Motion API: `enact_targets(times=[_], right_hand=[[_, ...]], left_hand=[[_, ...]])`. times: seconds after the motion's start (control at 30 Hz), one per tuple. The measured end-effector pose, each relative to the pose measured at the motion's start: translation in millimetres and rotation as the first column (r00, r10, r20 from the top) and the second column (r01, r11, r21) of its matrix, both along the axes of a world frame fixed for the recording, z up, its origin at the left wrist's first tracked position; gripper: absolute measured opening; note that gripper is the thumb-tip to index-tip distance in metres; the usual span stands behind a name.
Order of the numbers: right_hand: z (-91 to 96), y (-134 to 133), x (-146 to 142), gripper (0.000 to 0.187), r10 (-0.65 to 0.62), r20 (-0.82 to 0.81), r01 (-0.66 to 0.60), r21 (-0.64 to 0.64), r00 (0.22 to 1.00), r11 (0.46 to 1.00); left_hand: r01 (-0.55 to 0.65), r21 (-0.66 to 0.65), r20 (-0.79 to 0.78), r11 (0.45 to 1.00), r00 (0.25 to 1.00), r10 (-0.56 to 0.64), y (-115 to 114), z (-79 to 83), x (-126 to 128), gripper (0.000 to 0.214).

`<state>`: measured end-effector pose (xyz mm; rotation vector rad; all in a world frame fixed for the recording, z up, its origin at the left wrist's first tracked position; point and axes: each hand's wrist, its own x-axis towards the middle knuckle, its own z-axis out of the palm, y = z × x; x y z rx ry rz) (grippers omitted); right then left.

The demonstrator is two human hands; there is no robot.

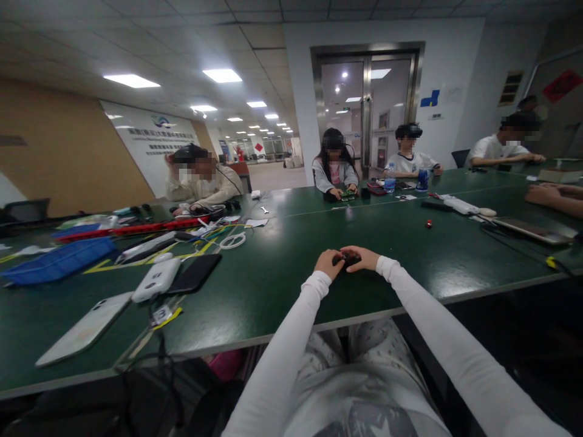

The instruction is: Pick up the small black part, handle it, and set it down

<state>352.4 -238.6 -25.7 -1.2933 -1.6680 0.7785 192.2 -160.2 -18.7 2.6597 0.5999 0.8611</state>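
Both forearms (295, 321) are stretched forward; one dark piece (350, 260) is held between the curled left hand (327, 264) and right hand (365, 258). One red piece (429, 224) is seen beyond the right hand, one blue tray (64, 262) far left of the left. The near edge of the table (264, 285) is crossed by both forearms; room is left beside each hand.

Smooth, softly glossy green tabletop (273, 285), matt white cloth sleeves (291, 328), blue plastic tray (64, 261), shiny metal door frame (368, 50)
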Motion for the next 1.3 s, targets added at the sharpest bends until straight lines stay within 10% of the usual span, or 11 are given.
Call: enact_targets(times=[1.3], right_hand=[[2.6, -1.2, 2.6, 0.064, 0.054, -0.021, -0.055, -0.029, 0.998, 0.998]], left_hand=[[-0.026, -0.118, 0.065, 0.993, 0.997, 0.034, 3.3, -1.3, -2.3, 0.013]])
